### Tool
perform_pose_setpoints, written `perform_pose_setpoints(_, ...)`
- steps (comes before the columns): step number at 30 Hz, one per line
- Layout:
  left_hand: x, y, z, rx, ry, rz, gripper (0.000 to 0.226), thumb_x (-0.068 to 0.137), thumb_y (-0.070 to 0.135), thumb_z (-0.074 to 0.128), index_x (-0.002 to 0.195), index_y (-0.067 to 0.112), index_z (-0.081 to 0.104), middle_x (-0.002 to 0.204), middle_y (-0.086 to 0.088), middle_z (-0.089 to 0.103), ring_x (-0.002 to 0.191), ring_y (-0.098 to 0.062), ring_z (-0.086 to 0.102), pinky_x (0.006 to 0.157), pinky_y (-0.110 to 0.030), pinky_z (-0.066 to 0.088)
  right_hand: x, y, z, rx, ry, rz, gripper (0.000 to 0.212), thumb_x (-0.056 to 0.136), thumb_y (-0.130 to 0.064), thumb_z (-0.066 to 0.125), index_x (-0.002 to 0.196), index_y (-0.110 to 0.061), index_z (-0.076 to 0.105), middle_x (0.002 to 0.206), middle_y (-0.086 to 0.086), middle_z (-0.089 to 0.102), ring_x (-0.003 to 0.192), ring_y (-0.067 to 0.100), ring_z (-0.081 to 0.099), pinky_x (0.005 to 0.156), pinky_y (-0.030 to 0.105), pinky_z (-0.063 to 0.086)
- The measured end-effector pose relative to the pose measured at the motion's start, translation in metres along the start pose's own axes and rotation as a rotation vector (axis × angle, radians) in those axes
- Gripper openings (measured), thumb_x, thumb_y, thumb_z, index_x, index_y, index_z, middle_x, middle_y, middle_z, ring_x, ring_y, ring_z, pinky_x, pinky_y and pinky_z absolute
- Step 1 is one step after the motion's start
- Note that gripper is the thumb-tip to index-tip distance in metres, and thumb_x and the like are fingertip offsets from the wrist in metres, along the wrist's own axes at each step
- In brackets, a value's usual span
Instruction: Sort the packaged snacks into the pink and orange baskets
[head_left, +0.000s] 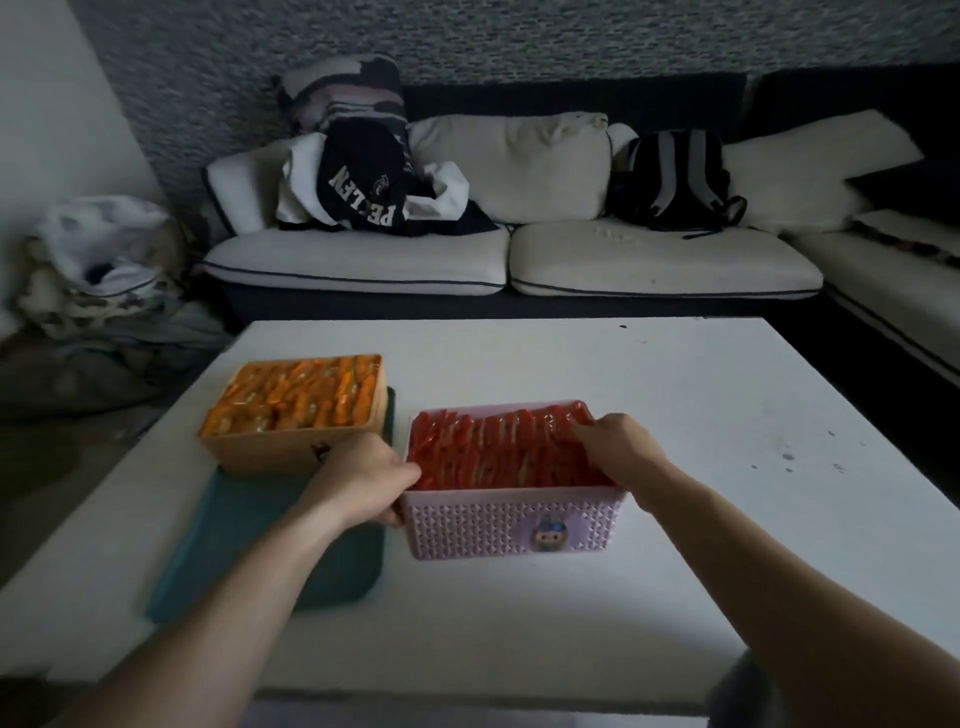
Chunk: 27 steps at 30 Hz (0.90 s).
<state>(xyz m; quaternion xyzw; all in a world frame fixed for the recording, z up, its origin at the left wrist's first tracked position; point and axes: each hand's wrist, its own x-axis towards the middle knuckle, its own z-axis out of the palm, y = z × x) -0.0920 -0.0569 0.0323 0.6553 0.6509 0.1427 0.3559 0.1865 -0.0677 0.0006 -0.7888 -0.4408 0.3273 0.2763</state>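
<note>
Head view only. The pink basket (511, 525) is sitting centre frame on the white table (675, 415), packed with red snack packets (493, 457). The orange basket (291, 452) is sitting up and left of it on a teal mat (270, 545), full of orange snack packets (296, 395). The left hand (363, 478) is gripping the pink basket's near-left corner, thumb at the rim. The right hand (618, 447) is lying on the red packets at the right end; can't tell whether it's pinching or just pressing. Every packet in view is already lying in a basket by colour, so sorting is looking nearly finished, with probably only settling the reds left.
</note>
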Motion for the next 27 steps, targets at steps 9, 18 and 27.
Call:
perform_pose_setpoints(9, -0.048, -0.124, -0.093, 0.017, 0.233, -0.331, 0.020, 0.098, 0.024, 0.062, 0.087, 0.011, 0.073, 0.080, -0.005, 0.075, 0.069, -0.020, 0.075, 0.063, -0.033, 0.062, -0.074, -0.070, 0.141, 0.077, -0.215, -0.171, 0.032, 0.092, -0.036, 0.053, 0.104, -0.010, 0.067, 0.098, 0.010, 0.073, 0.090, 0.028, 0.070, 0.082, 0.041, 0.059)
perform_pose_setpoints(18, -0.047, -0.190, -0.110, -0.063, 0.312, -0.314, 0.011, 0.088, 0.024, 0.063, 0.088, 0.016, 0.071, 0.092, -0.008, 0.073, 0.087, -0.027, 0.069, 0.079, -0.037, 0.056, -0.093, -0.111, 0.197, 0.146, -0.223, -0.182, 0.008, 0.093, -0.022, 0.053, 0.100, -0.020, 0.050, 0.099, 0.005, 0.065, 0.097, 0.028, 0.067, 0.090, 0.045, 0.057)
perform_pose_setpoints(27, -0.016, -0.178, -0.094, 0.031, 0.383, -0.191, 0.058, 0.069, 0.058, 0.055, 0.115, 0.026, 0.065, 0.108, -0.003, 0.069, 0.090, -0.023, 0.068, 0.083, -0.042, 0.059, -0.069, -0.117, 0.199, 0.060, -0.155, -0.194, 0.051, 0.094, -0.037, 0.054, 0.136, -0.009, 0.051, 0.133, 0.012, 0.059, 0.118, 0.032, 0.060, 0.097, 0.044, 0.052)
